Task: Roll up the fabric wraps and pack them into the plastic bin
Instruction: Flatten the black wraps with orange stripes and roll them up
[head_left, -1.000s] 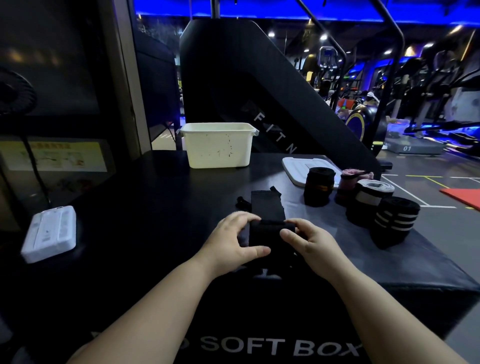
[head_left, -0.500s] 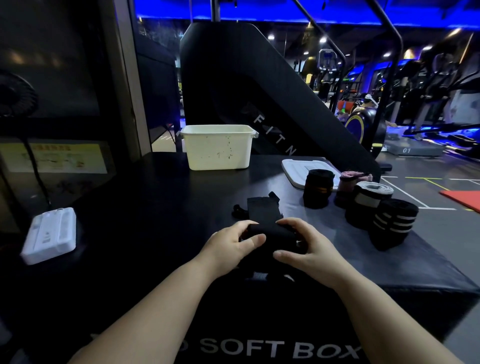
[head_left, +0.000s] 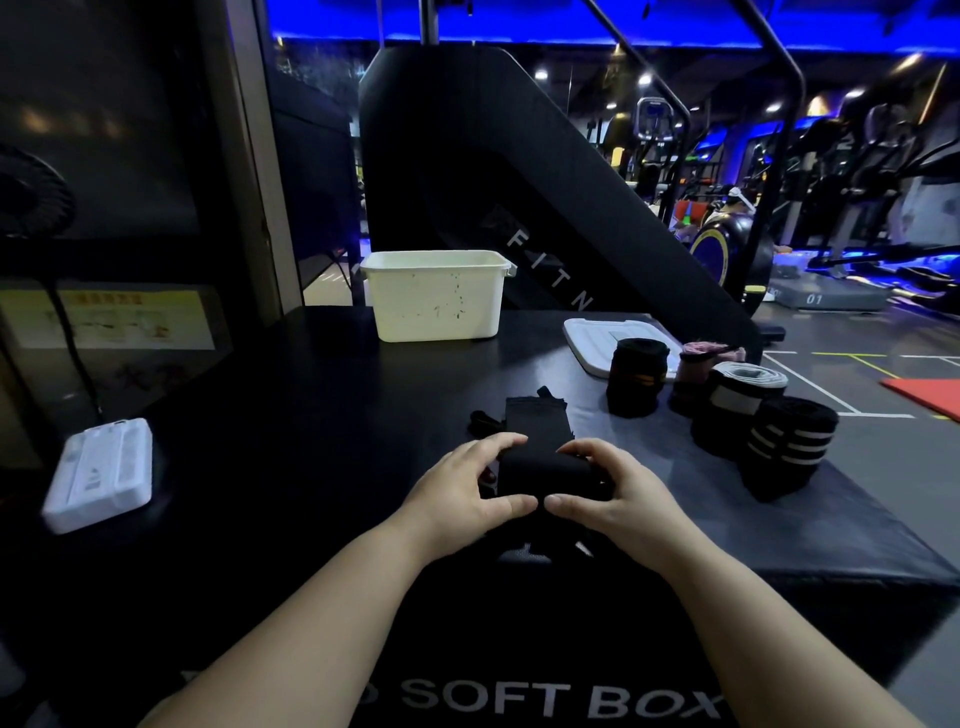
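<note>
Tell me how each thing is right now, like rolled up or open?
black wrap: partly rolled, tail lying flat.
left hand: grips the roll.
right hand: grips the roll.
plastic bin: upright, lid off, inside hidden.
lid: lying flat, off the bin.
four other wraps: rolled, standing on end, outside the bin.
</note>
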